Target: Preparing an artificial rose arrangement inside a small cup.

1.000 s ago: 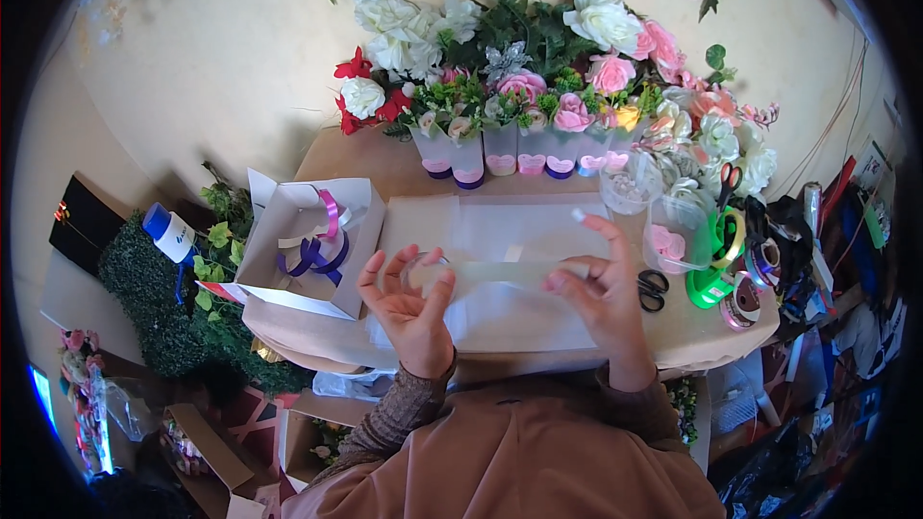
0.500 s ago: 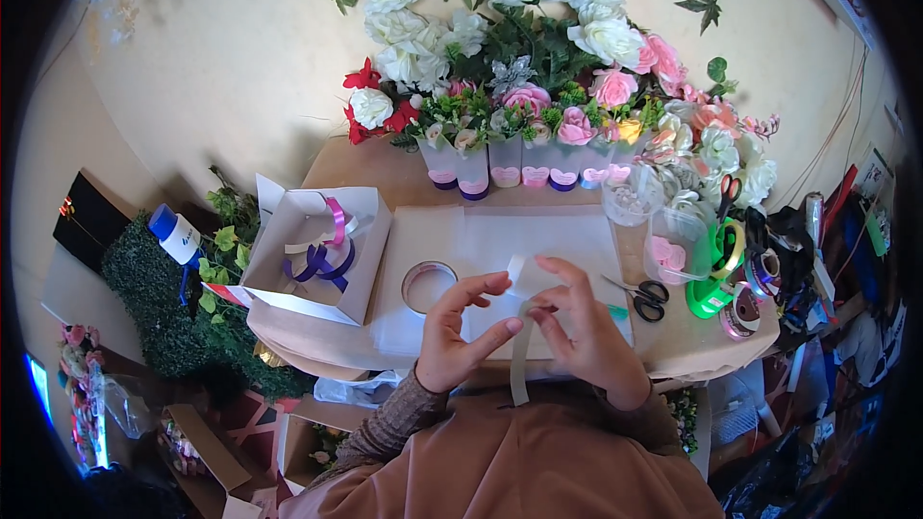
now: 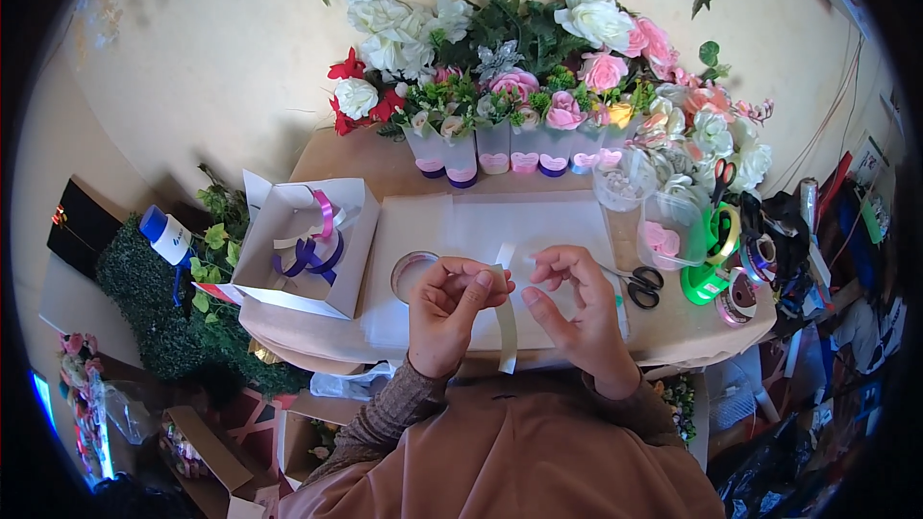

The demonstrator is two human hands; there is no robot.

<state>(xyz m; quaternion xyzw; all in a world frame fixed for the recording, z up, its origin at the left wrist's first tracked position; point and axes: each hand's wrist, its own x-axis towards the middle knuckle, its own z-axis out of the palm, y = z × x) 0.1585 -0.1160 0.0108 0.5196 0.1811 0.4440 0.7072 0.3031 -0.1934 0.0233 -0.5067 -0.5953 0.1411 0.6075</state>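
The pale sheets [image 3: 538, 216] lie flat and unfolded. Above them, the right hand [image 3: 582, 332] has fingers parted, apparently bare; the left hand [image 3: 444, 312] pinches. The tape roll [image 3: 396, 279] rests aside; the tape strip [image 3: 508, 341] (already separate, it seems) dangles from that pinch, unattached.

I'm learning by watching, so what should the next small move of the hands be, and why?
Probably the right hand should pinch the lower end of the pale strip: the left hand holds it near the top, the lower end hangs loose, and the right hand, close beside it, looks open and empty.
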